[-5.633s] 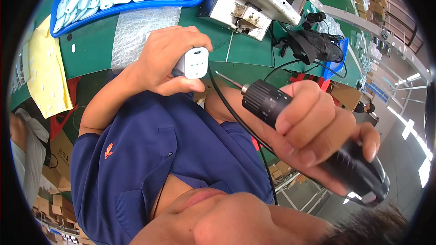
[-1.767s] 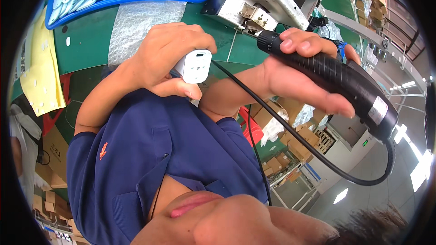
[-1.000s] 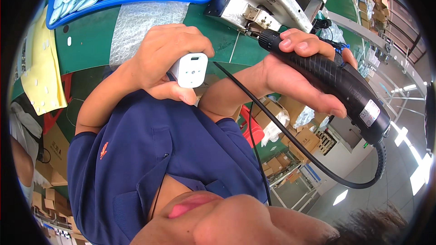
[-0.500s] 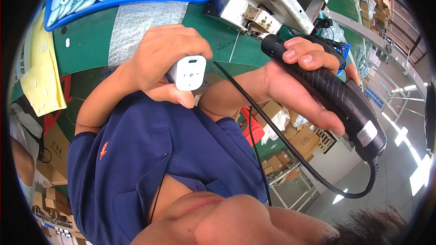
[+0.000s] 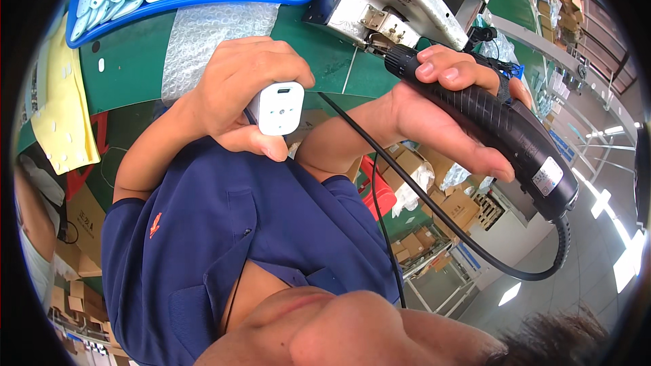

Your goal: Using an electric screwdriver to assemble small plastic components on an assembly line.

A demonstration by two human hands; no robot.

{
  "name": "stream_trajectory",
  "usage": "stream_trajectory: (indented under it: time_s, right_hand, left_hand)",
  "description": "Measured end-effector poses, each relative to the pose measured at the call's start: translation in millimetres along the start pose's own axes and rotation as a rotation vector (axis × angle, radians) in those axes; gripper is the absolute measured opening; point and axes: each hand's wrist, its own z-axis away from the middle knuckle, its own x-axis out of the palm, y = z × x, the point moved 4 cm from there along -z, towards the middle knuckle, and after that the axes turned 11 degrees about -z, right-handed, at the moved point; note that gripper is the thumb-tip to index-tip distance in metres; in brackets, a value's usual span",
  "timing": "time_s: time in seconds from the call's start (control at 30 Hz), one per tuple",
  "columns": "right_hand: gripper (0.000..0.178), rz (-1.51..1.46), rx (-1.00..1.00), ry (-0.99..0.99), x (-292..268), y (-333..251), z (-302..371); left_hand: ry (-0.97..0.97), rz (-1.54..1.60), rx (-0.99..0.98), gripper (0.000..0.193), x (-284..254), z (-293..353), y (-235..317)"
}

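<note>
My left hand (image 5: 247, 85) is closed around a small white plastic housing (image 5: 280, 110). Its end face, with a slot and several small holes, points away from the palm. Over on the right, my right hand (image 5: 447, 105) grips a black electric screwdriver (image 5: 498, 125) with a ribbed collar and a cable at its rear end. The screwdriver's front end points toward the metal machine (image 5: 390, 10); I cannot make out its bit against that machine. A gap separates the screwdriver from the housing.
A blue tray (image 5: 193, 1) full of similar white parts stands at the far left on the green table (image 5: 129, 74). Bubble wrap (image 5: 196, 44) lies in front of it. A yellow sheet (image 5: 64, 118) hangs at the left. The black cable (image 5: 434, 207) loops across the right.
My right hand and the screwdriver have shifted slightly left and up, its rear end most. My left hand has moved a little left with the housing. Both grips stay the same.
</note>
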Motion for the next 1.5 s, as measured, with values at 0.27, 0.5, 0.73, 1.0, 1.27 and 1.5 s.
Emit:
stream_trajectory:
  time_s: [0.27,0.5,0.73,1.0,1.27,1.5]
  right_hand:
    - [0.1,0.175,0.209,0.009,4.6,13.4,5.0]
    - [0.093,-0.006,0.007,-0.044,15.5,-11.5,-5.9]
    - [0.088,0.095,-0.035,0.098,10.1,1.6,-0.4]
    - [0.092,0.287,0.067,0.012,7.1,8.7,1.8]
    - [0.095,-0.091,0.069,0.003,1.1,0.0,9.0]
    - [0.088,0.006,-0.028,-0.015,1.8,-18.0,4.3]
  left_hand:
    - [0.016,0.004,0.0,0.066,-1.2,0.4,0.0]
    - [0.013,0.018,0.0,0.068,-1.9,0.3,0.9]
    - [-0.023,0.015,-0.013,0.069,-5.7,-0.5,0.0]
    - [-0.028,0.019,-0.006,0.07,-6.0,1.4,0.0]
    - [0.02,0.053,0.012,0.071,-8.5,4.1,0.1]
    - [-0.011,0.041,0.003,0.07,-5.0,-0.8,-1.2]
